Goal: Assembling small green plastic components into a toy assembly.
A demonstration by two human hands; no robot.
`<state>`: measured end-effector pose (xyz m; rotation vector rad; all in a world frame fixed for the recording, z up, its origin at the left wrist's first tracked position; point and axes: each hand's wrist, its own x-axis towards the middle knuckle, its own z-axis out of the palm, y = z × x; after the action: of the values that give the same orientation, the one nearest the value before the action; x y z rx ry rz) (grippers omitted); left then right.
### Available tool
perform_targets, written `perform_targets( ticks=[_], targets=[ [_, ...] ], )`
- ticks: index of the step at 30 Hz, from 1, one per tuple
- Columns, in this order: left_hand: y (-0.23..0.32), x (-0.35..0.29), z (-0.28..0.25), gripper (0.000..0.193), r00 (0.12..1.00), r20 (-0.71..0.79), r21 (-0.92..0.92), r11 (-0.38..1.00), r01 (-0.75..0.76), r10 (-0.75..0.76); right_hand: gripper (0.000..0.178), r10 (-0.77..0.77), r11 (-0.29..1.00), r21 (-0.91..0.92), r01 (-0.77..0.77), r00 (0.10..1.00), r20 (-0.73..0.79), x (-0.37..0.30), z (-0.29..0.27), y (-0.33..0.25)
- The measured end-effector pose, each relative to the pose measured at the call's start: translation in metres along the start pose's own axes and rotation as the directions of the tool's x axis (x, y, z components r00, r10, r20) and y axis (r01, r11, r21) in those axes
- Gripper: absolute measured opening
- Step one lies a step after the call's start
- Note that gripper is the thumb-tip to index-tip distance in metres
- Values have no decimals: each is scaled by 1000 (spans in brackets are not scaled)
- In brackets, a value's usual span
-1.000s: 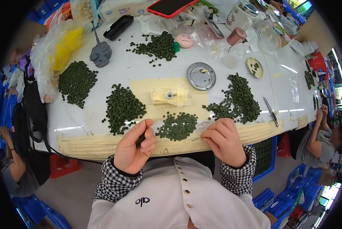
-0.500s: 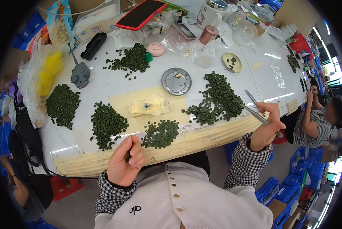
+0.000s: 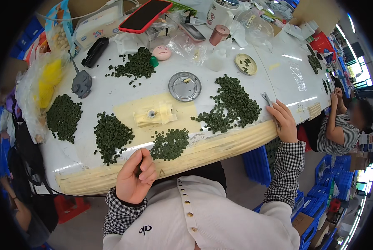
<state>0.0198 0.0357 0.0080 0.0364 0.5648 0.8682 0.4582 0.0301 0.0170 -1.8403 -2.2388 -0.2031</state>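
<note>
My left hand (image 3: 135,177) is curled closed, thumb tip against the forefinger, just off the front edge of the table. Something small and dark shows between its fingers, too hidden to name. At the right, my right hand (image 3: 284,120) rests low over the table's front edge, its fingers along metal tweezers (image 3: 267,99) whose tips point away from me. Left of the tweezers spreads a large pile of small dark green rings (image 3: 238,102). A smaller scatter of rings (image 3: 170,144) lies by my left hand, with a denser pile (image 3: 111,137) beyond it to the left.
A taped block with a metal centre (image 3: 151,114) sits mid-table, below a round metal lid (image 3: 185,86). More green piles (image 3: 64,118) lie left and far. A red-cased phone (image 3: 145,16), mug (image 3: 220,16) and bags crowd the back. Another person (image 3: 345,127) sits at far right.
My right hand has come down to the table edge with the tweezers, its fingers straighter. My left hand keeps its closed pose. The whole view has shifted slightly.
</note>
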Motion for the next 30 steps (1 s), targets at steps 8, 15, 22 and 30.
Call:
perform_targets(
  ticks=[8,15,22,30],
  targets=[
    [0,-2,-1,21,995,-62,21,997,-71,72,51,10,992,-127,-5,999,40,8,-4,-7],
    [5,-1,2,26,995,-58,108,991,-77,83,28,94,969,246,-15,945,-314,24,-19,-94],
    [6,-3,-10,18,996,63,103,992,-71,65,15,-135,842,509,181,983,-127,47,26,-191],
    [10,-3,-9,16,996,0,144,985,-93,94,13,-241,842,470,264,964,-111,60,35,-202]
  ],
)
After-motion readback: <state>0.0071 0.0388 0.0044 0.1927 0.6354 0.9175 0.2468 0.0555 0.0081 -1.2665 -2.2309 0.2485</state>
